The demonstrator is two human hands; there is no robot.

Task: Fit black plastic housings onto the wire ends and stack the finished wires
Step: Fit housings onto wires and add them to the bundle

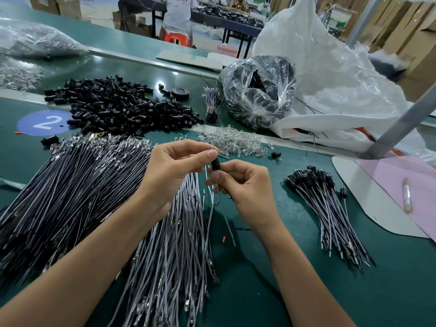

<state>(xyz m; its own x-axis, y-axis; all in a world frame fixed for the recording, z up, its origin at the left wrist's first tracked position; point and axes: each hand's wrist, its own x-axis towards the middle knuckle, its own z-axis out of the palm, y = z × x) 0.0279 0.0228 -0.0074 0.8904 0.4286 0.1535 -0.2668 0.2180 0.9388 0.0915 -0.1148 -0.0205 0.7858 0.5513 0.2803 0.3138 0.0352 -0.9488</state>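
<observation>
With left hand (174,166) pinching the housing (215,164) top and right hand (245,185) pinching the wire (227,220) just below, push straight, without bending the wire.

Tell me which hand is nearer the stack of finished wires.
Right. The right hand, gripping a wire, is just left of the finished wires; the left hand, pinching the black housing, is farther left.

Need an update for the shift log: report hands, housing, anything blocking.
Left hand pinches housing at its top. Right hand pinches wire just below it. Nothing blocking; finished stack lies to the right.
</observation>
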